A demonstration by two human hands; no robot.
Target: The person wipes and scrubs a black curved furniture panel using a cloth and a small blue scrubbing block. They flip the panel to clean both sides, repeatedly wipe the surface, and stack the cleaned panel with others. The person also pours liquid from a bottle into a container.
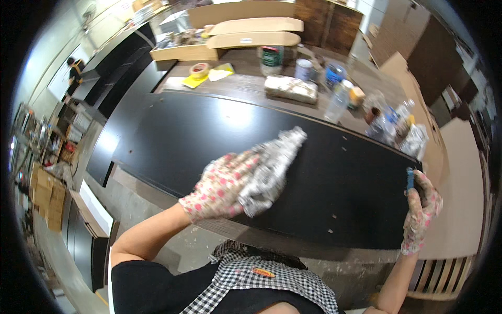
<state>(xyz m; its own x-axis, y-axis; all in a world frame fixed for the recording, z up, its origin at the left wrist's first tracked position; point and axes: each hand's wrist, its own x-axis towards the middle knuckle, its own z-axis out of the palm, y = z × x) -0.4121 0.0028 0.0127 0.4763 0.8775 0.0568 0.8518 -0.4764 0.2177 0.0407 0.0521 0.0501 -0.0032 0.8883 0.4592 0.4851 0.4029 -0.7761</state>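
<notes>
A long black panel [324,180] with a smooth, shiny face lies in front of me, and a few light flecks dot it. Over its middle, my left hand [222,186], in a pink-dotted glove, is closed on a crumpled silvery sheet [269,172]. Whether that sheet is foil, plastic or cloth I cannot tell. At the panel's right end is my right hand [421,212], in a matching glove. It pinches a small blue strip-like tool [410,179] between thumb and fingers; its kind does not show.
Behind the panel stand a clear plastic bottle [339,101], a wrapped block [291,89], several cans and a tape roll [199,70]. Crumpled plastic [415,141] lies at the far right corner. Cardboard [460,193] stands to the right. A person [76,76] is at the far left.
</notes>
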